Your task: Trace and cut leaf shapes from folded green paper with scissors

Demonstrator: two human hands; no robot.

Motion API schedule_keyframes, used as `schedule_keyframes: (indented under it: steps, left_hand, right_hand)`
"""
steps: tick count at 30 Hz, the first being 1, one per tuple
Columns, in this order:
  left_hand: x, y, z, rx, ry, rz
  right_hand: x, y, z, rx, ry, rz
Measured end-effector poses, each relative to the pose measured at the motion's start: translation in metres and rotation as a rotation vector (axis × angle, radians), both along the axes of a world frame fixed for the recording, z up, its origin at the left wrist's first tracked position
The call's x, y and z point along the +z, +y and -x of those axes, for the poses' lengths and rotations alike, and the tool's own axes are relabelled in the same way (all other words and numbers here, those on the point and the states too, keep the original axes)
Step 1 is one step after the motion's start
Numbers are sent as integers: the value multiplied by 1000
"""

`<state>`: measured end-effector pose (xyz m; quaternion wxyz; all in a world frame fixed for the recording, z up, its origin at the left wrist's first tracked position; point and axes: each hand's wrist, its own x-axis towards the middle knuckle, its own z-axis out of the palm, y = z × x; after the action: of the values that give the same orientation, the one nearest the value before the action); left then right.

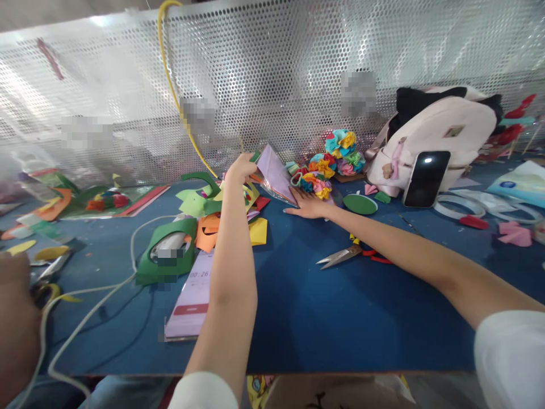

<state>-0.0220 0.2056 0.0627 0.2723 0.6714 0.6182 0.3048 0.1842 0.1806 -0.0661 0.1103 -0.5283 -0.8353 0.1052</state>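
A pack of lilac paper [275,170] in a clear plastic sleeve stands tilted at the back of the blue table. My left hand [243,169] is closed at the pack's left edge, its fingertips partly hidden. On the pack's lower right corner lies my right hand [310,203], fingers spread. Bright crumpled paper flowers [323,166] are just behind my right hand. Under my left wrist and beside it are cut paper scraps [193,201] in green, orange and yellow. Scissors with red handles [343,255] rest below my right forearm.
A phone showing a timer [189,301] lies by my left forearm. Another phone [427,179] leans on a pale backpack [443,128]. White cables [114,284] cross the left side. Another person's hand [17,318] is at far left. A perforated metal panel [272,74] closes the back.
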Motion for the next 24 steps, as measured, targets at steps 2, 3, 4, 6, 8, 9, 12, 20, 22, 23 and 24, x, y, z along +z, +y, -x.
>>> schedule_keyframes:
  steps: [2, 3, 4, 6, 8, 9, 12, 20, 22, 23, 24]
  left_hand:
    - [1, -2, -1, 11, -35, 53]
    - [2, -3, -1, 17, -53, 80]
    - [3, -4, -1, 23, -70, 91]
    - [3, -4, -1, 34, -100, 97]
    - [3, -3, -1, 42, -128, 94]
    - [3, -3, 0, 45, -141, 92]
    - [0, 2, 1, 55, -180, 69]
    - [-6, 7, -3, 76, -218, 94]
    - [-5, 4, -4, 43, -217, 140]
    - [-5, 3, -5, 20, -216, 167]
    - [-6, 2, -5, -5, -213, 192]
  right_hand:
    - [1, -1, -3, -23, -13, -1]
    - [2, -1, -4, -32, -18, -5]
    - [2, -2, -5, -40, -24, -13]
    - [4, -5, -5, -61, -34, -37]
    - [5, -9, -4, -87, -44, -74]
    - [5, -11, -3, -102, -50, -93]
    - [8, -15, -2, -145, -74, -130]
    - [18, -27, 3, -162, -104, -224]
    - [20, -29, 6, -171, -119, -225]
    - [21, -31, 7, -176, -128, -221]
    - [21, -32, 8, -181, -137, -216]
